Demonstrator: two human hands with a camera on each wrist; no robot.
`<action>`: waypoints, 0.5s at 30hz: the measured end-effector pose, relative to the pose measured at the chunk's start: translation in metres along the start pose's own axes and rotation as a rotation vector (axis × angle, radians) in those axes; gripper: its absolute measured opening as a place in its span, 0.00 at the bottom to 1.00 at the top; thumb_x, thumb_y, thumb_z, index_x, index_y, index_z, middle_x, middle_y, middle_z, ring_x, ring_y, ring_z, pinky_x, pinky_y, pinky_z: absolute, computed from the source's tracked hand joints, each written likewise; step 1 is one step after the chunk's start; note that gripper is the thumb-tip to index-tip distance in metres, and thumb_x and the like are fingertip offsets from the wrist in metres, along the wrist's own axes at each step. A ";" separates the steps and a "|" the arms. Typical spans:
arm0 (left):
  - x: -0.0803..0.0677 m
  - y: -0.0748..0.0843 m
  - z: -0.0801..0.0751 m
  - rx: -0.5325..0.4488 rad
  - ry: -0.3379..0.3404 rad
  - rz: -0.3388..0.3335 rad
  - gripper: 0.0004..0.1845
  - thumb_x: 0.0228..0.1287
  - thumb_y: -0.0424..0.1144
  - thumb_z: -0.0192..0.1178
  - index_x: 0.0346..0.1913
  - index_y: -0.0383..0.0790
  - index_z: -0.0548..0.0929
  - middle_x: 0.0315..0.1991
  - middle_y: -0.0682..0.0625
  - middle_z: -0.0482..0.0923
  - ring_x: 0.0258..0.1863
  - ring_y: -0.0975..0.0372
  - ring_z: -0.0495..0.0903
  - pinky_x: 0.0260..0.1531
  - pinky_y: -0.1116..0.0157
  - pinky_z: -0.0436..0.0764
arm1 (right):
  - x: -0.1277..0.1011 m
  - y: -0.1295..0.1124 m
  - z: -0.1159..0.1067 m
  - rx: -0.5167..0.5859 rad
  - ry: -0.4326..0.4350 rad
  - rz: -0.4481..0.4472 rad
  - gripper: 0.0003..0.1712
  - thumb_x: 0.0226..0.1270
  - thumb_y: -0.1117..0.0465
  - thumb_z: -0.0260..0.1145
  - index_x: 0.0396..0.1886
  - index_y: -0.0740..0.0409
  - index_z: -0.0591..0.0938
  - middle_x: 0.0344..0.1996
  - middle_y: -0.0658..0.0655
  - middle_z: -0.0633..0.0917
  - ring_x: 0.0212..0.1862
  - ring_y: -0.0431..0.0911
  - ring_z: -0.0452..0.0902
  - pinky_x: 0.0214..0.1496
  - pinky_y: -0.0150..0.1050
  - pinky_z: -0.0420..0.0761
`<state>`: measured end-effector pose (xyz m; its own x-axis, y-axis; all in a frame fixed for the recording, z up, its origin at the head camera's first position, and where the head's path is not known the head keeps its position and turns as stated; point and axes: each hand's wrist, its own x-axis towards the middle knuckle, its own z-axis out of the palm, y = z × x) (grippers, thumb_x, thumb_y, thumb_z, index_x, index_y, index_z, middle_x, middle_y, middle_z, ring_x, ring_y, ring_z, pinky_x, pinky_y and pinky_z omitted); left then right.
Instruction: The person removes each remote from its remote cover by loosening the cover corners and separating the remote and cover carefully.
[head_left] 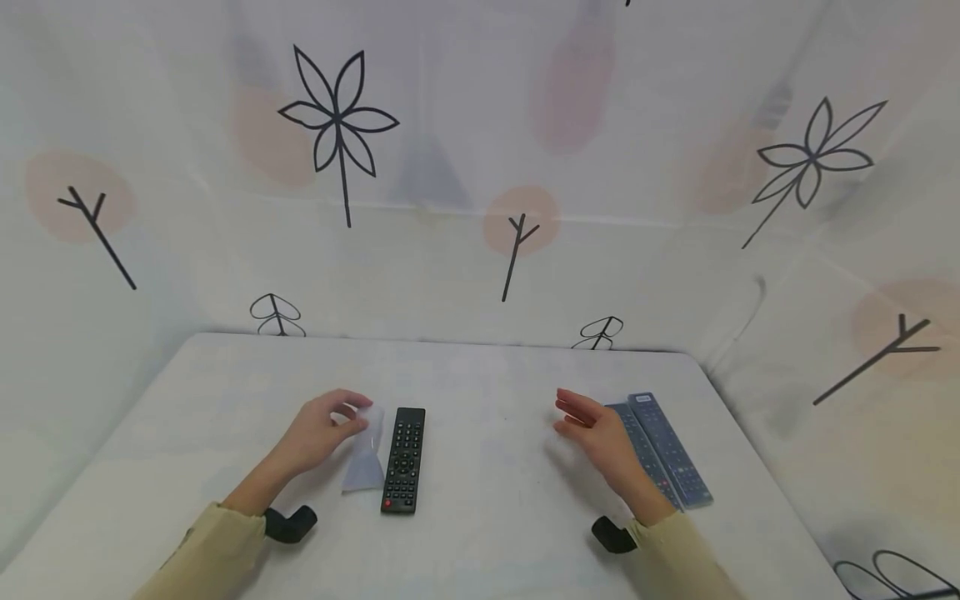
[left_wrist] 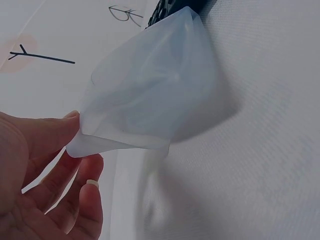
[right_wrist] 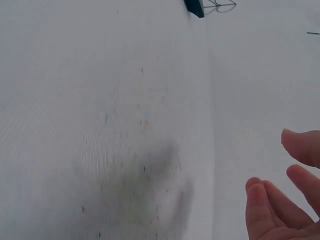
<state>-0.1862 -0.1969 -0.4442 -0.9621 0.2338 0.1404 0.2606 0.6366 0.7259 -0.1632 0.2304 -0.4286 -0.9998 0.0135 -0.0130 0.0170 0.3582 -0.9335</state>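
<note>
My left hand [head_left: 318, 433] pinches the far end of a translucent plastic sleeve [head_left: 363, 468] between thumb and fingers. In the left wrist view the limp sleeve [left_wrist: 145, 90] spreads away from the fingertips, its lower edge slightly parted. Just right of it lies a black remote control [head_left: 405, 458] with many buttons and a red one at its near end. My right hand [head_left: 606, 442] hovers over the table, fingers loosely bent and holding nothing. Beside it lie two bluish remote controls, the outer one [head_left: 670, 450] in plain sight and the inner one [head_left: 640, 437] partly behind the hand.
A white cloth covers the table [head_left: 487, 517], its far edge meeting a patterned curtain [head_left: 450, 275]. More of that curtain hangs along the right side. Black mounts [head_left: 291, 525] stick out at both wrists, near the beige sleeves.
</note>
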 end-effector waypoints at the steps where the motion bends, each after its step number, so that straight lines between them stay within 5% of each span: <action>1: 0.000 0.000 0.000 0.000 0.000 0.001 0.14 0.66 0.36 0.66 0.53 0.41 0.82 0.50 0.48 0.82 0.47 0.56 0.79 0.45 0.56 0.79 | -0.002 0.000 -0.004 -0.007 0.006 -0.002 0.32 0.64 0.70 0.69 0.68 0.62 0.74 0.62 0.63 0.79 0.65 0.58 0.72 0.59 0.39 0.77; 15: 0.000 0.002 -0.002 -0.002 -0.002 -0.011 0.14 0.65 0.35 0.67 0.53 0.41 0.83 0.50 0.48 0.82 0.47 0.56 0.79 0.45 0.55 0.79 | -0.028 0.015 -0.050 -0.140 0.109 -0.045 0.31 0.66 0.65 0.70 0.67 0.66 0.73 0.62 0.66 0.77 0.65 0.59 0.72 0.51 0.19 0.71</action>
<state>-0.1857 -0.1972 -0.4414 -0.9647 0.2282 0.1316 0.2502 0.6375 0.7287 -0.1344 0.2824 -0.4246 -0.9930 0.0930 0.0733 -0.0189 0.4867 -0.8734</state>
